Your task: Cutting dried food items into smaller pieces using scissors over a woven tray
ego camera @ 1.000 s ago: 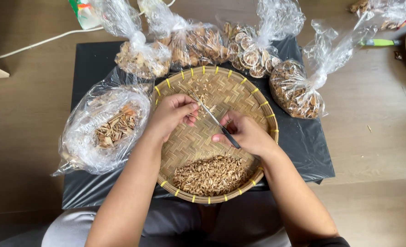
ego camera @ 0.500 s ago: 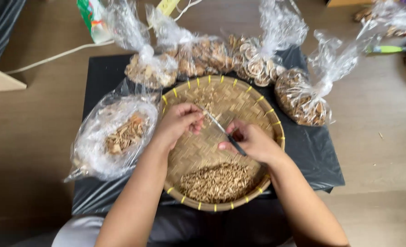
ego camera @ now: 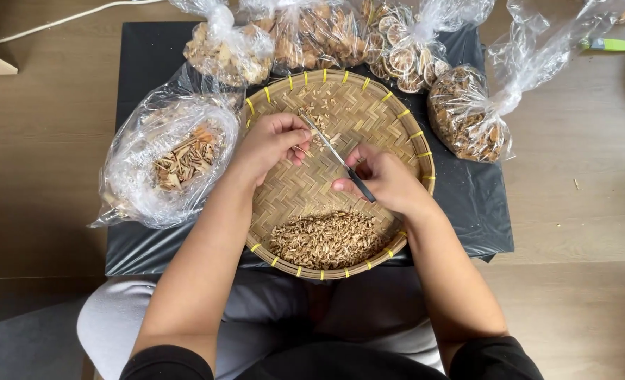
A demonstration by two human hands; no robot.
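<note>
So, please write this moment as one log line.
left hand: pinches small dried piece | right hand: holds black-handled scissors | above round woven bamboo tray

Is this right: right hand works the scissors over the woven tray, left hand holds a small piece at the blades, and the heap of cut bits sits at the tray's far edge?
Not quite. The head view shows the heap of cut bits at the near edge of the woven tray, closest to the person. The rest holds: right hand works the scissors, left hand holds a small piece at the blades.
</note>
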